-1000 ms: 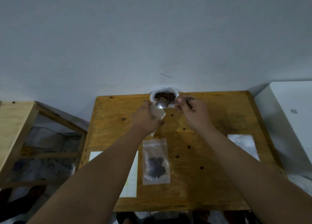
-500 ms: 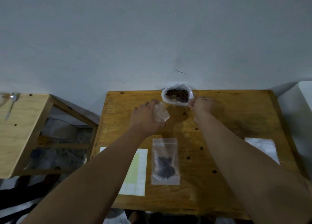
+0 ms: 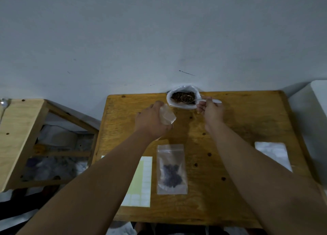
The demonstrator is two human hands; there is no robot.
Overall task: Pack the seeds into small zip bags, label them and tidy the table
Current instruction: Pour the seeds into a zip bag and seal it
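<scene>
A white plastic bag of brown seeds (image 3: pixel 182 97) stands open at the far edge of the wooden table (image 3: pixel 238 125). My right hand (image 3: pixel 210 109) pinches the handle of a spoon (image 3: pixel 188 99) whose bowl lies in the seeds. My left hand (image 3: pixel 152 119) holds a small clear zip bag (image 3: pixel 167 116) just left of the seed bag. Nearer to me, a filled zip bag (image 3: pixel 171 169) with dark seeds lies flat on the table. A sheet of white labels (image 3: pixel 141 181) lies left of it, partly hidden under my left forearm.
A stack of clear zip bags (image 3: pixel 273 155) lies at the table's right side. A lighter wooden stand (image 3: pixel 19 128) is to the left, a white appliance (image 3: pixel 316 110) to the right. The grey wall rises right behind the table.
The spoon left the small zip bag and its bowl went back into the seed bag. My left hand with the small bag has drifted slightly left, away from the seed bag.
</scene>
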